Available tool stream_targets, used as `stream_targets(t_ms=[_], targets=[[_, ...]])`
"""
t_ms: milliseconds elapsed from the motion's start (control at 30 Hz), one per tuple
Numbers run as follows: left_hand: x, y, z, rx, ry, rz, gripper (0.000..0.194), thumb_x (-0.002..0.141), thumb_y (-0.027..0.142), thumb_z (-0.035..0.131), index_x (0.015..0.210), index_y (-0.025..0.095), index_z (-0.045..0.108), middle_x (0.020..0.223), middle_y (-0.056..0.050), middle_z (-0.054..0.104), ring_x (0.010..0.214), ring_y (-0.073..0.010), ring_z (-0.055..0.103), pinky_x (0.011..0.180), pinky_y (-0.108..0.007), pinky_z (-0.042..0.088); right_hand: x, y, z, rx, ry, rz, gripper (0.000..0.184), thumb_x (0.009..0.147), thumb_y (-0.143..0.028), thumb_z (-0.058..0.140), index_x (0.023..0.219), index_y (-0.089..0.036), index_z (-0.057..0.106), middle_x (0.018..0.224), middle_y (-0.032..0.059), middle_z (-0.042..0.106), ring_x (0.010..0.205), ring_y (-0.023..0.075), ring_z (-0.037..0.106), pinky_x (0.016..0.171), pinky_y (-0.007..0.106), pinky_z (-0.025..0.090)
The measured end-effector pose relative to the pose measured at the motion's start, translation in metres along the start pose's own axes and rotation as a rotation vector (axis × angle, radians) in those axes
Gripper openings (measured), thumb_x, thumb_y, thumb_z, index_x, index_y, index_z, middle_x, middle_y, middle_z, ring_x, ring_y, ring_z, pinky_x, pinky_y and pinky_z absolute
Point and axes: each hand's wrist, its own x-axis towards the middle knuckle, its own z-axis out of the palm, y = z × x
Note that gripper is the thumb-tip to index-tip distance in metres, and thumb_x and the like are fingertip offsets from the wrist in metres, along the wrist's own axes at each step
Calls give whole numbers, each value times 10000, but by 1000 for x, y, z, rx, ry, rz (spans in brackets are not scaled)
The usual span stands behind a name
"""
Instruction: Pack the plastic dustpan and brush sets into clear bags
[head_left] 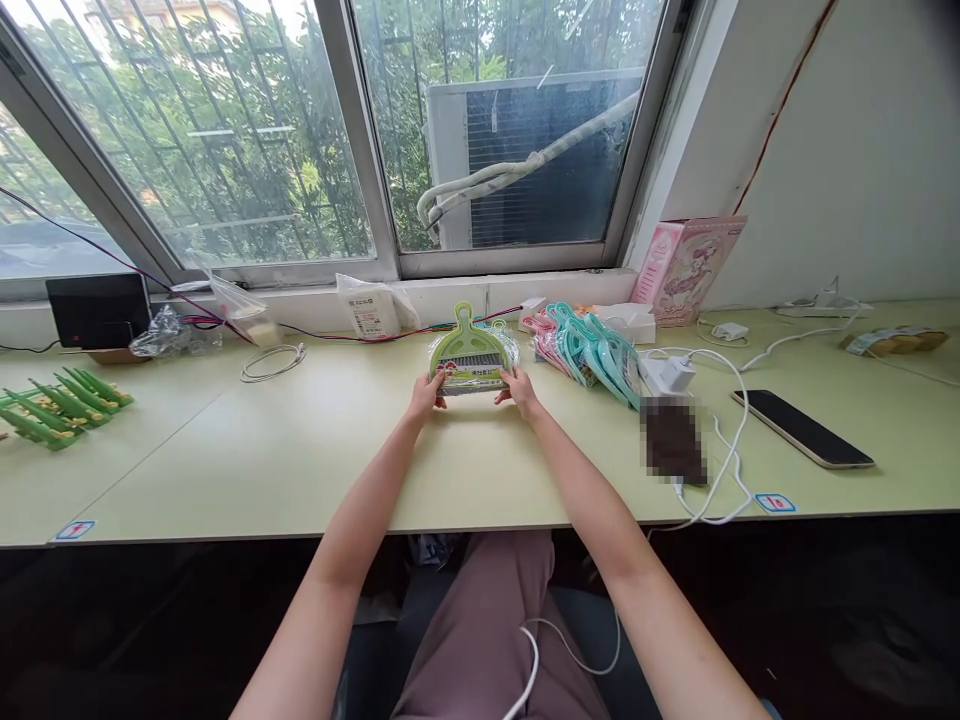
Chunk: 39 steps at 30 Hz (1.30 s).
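A small green dustpan and brush set [469, 345] in clear plastic wrap is held up at the middle of the table, its looped handle pointing away from me. A printed label runs across it above the grey bristles. My left hand [427, 392] grips its lower left edge, and my right hand [517, 388] grips the lower right edge. Thumbs lie on the front; the other fingers are partly hidden behind it. To the right lies a pile of similar-looking wrapped teal sets [592, 345], with pink ones [553, 340] at its left side.
A phone [806, 428], white cables and a charger [679, 374] lie on the right of the pale table [300, 470]. A pink box [686, 270] stands by the window. Green items [64, 405], a coiled cable [272, 364] and a white packet [371, 310] are toward the left.
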Motion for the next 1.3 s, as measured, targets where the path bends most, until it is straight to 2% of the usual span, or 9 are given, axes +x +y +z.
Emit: stream_targets(t_ms=[267, 467, 567, 667, 800, 933, 1100, 1200, 1300], targets=[[20, -6, -42, -17, 327, -77, 161, 923, 287, 538, 887, 138, 587, 535, 39, 542, 323, -80, 472, 387, -197, 383, -11, -10, 1, -172, -193, 31, 530, 973, -591, 412, 1388, -268, 474, 1237, 88, 697, 739, 165, 736, 583, 263, 571], [27, -6, -113, 59, 654, -250, 257, 921, 190, 497, 1141, 97, 592, 818, -124, 712, 606, -207, 700, 554, -284, 533, -11, -4, -7, -861, 159, -239, 337, 980, -283, 448, 1235, -287, 669, 1239, 43, 704, 1130, 250, 642, 928, 379, 529], [21, -3, -127, 168, 721, -291, 278, 893, 254, 560, 1110, 89, 615, 1012, -225, 716, 914, -330, 732, 727, -399, 586, -11, 2, -10, -1117, 122, -257, 469, 946, -221, 476, 1403, -292, 554, 1503, 51, 507, 1396, 292, 417, 1093, 475, 423], [8, 2, -126, 455, 924, -225, 426, 857, 331, 624, 1215, 104, 575, 1308, -269, 605, 1305, -387, 539, 1033, -545, 467, -11, 7, -10, -1240, 7, -202, 553, 964, -278, 459, 1510, -334, 396, 1629, 21, 310, 1515, 310, 200, 1174, 607, 269], [-8, 13, -108, 602, 1078, 73, 706, 898, 320, 543, 1512, 139, 244, 1619, -218, 248, 1553, -289, 84, 1222, -599, 89, -9, 8, -9, -1290, -94, -184, 542, 1000, -319, 378, 1539, -349, 328, 1659, -11, 231, 1546, 297, 94, 1193, 667, 139], [-13, 18, -74, 671, 856, 356, 750, 899, 243, 482, 1566, 192, 145, 1677, -119, 87, 1558, -234, -40, 1242, -533, -51, -4, 9, -9, -1281, -118, -154, 552, 1010, -369, 352, 1557, -326, 289, 1665, -2, 210, 1550, 280, 83, 1196, 672, 97], [-14, 7, -20, 935, 290, 560, 584, 892, 185, 478, 1472, 198, 417, 1639, -94, 265, 1556, -238, 79, 1264, -505, 1, 13, 10, -14, -1261, -49, -134, 540, 999, -364, 368, 1535, -301, 349, 1653, -4, 249, 1548, 293, 78, 1198, 668, 82], [-17, 1, 0, 1101, 39, 626, 434, 910, 188, 466, 1332, 206, 569, 1596, -80, 364, 1520, -257, 245, 1258, -511, 111, 28, 10, -21, -1151, 30, -190, 543, 972, -361, 435, 1512, -332, 384, 1645, 10, 274, 1520, 302, 198, 1186, 600, 237], [-18, -2, 5, 1145, -7, 634, 348, 929, 187, 445, 1214, 210, 642, 1537, -70, 457, 1451, -262, 372, 1213, -475, 261, 43, 12, -27, -935, 249, -215, 616, 947, -341, 479, 1534, -229, 328, 1601, 129, 332, 1438, 269, 374, 1110, 444, 401]])
